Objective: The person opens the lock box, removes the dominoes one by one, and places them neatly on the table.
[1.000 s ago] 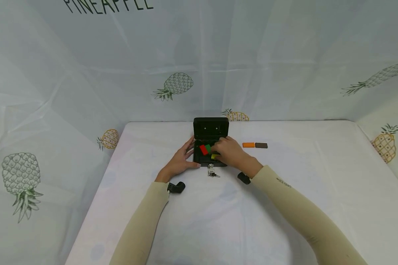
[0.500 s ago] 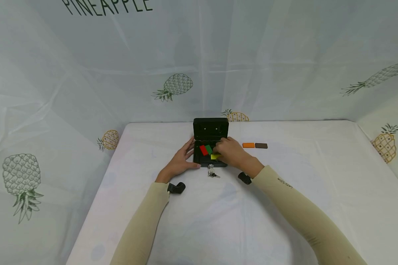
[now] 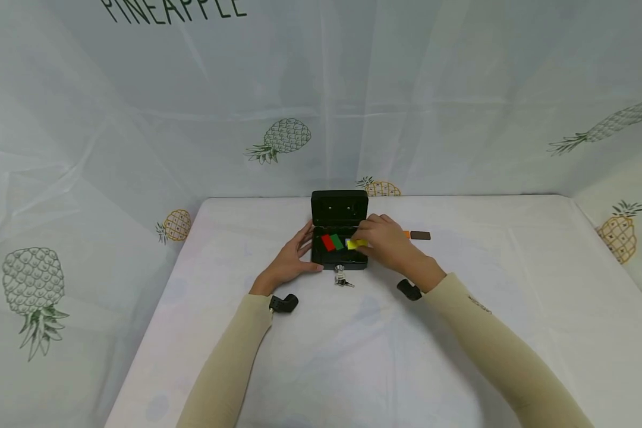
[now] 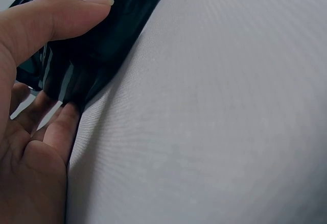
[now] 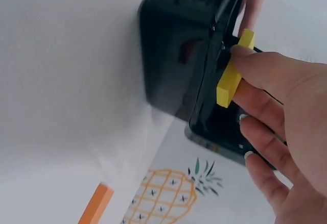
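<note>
A black cash box stands with its lid raised. My left hand rests against its left side, fingers spread along the wall and thumb at the front corner. In the left wrist view, the thumb lies across the black front. My right hand pinches a yellow block between thumb and index finger at the box's right edge, the other fingers loosely bent. A red block and a green block lie side by side inside the box.
Keys hang at the box's front lock. Right of the box, an orange block, partly behind my right hand, and a brown block lie end to end on the white-covered table. A pineapple-printed cloth rises behind.
My right hand has moved right with the yellow block, from low inside the box to its right edge, and now covers part of the orange block. My left hand has stayed in place.
</note>
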Demonstrator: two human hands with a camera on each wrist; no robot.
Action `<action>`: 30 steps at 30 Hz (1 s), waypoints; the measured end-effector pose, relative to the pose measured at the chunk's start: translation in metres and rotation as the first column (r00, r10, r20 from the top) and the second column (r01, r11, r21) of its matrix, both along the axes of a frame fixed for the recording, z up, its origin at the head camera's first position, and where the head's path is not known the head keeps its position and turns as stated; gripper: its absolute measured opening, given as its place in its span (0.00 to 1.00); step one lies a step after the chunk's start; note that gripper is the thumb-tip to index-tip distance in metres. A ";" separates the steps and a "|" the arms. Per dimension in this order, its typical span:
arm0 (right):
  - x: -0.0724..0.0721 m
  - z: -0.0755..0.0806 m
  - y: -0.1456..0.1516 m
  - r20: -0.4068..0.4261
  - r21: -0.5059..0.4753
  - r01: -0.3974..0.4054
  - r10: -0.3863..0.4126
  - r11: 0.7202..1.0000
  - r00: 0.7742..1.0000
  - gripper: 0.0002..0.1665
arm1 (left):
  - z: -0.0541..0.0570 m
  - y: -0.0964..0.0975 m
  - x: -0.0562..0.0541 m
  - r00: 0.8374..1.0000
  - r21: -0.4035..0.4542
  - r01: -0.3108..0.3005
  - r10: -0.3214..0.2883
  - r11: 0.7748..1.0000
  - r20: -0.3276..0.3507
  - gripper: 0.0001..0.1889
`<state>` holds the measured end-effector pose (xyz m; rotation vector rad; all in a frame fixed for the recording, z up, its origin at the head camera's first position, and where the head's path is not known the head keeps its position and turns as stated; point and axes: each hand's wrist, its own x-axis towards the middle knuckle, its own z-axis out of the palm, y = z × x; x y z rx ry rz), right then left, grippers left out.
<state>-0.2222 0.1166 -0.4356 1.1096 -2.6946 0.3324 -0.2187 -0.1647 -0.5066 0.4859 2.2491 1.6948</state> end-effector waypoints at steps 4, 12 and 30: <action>0.004 0.001 0.010 -0.017 -0.024 0.014 -0.015 1.000 1.000 0.13 | 0.000 -0.001 0.001 1.000 -0.009 -0.001 0.001 1.000 -0.003 0.63; 0.010 0.002 0.031 -0.036 -0.073 0.047 -0.049 0.996 0.998 0.15 | 0.002 -0.001 0.003 1.000 -0.007 -0.002 0.002 1.000 -0.005 0.63; 0.007 -0.013 0.080 0.013 -0.108 0.171 -0.171 0.979 0.985 0.14 | 0.004 0.001 0.004 1.000 -0.030 -0.014 0.014 0.999 0.000 0.62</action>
